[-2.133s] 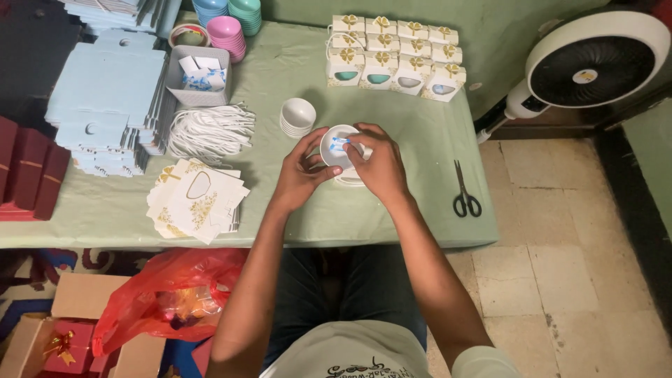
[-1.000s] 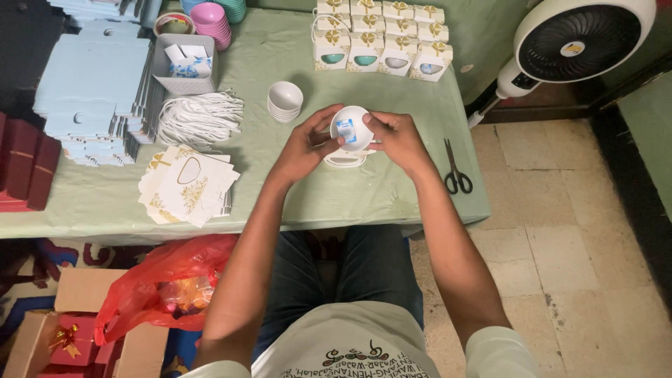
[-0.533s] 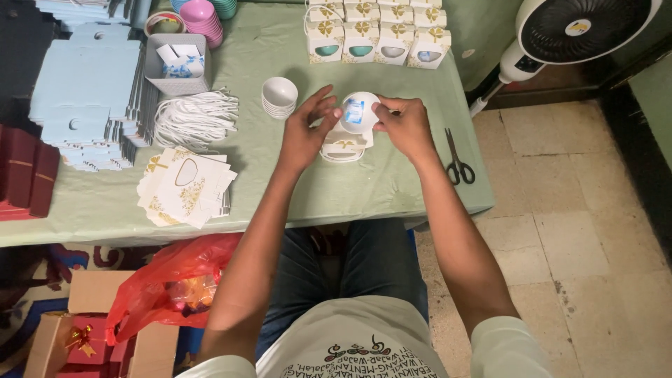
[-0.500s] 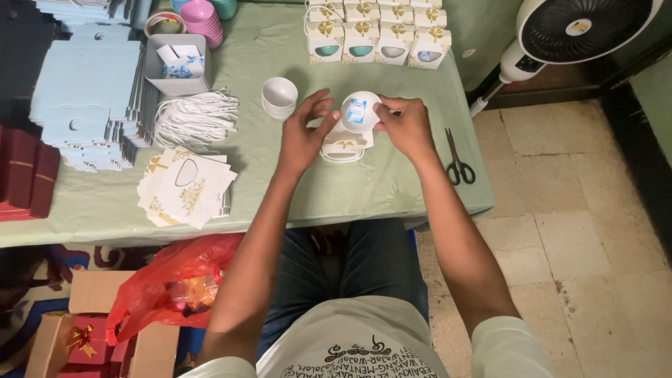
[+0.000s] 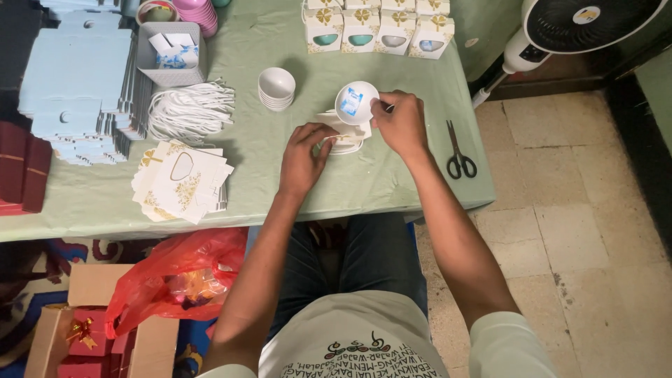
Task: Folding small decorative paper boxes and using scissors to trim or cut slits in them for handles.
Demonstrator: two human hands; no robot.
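The surface [image 5: 392, 182], covered with a pale green cloth, is carrying everything under and around the hands. Far to the left of the left hand, a large stack of pale blue flat cartons [image 5: 73, 84] is lying, and a fan [image 5: 588, 24] is standing on the floor well to the right of the right hand. Below the left arm, under the surface's edge, a red plastic bag [image 5: 178, 276] is resting beside a cardboard box [image 5: 91, 329]. Left of the left hand, a pile of white and gold flat cards [image 5: 183, 180] is lying, and above it a bundle of white cords [image 5: 189, 112]. Beyond both hands, a row of small white gift boxes [image 5: 378, 28] is standing. Black scissors [image 5: 458, 150] are lying just to the right of the right hand. A stack of white bowls [image 5: 276, 89] is sitting near the left hand, up and to the left.

The right hand [image 5: 402, 122] is closing its fingers on the rim of a small white bowl [image 5: 355, 101], which is tilted and has a small blue and white packet [image 5: 350, 103] inside. The left hand [image 5: 308, 150] is gripping a folded white box piece [image 5: 348, 136] directly below that bowl, between the two hands.
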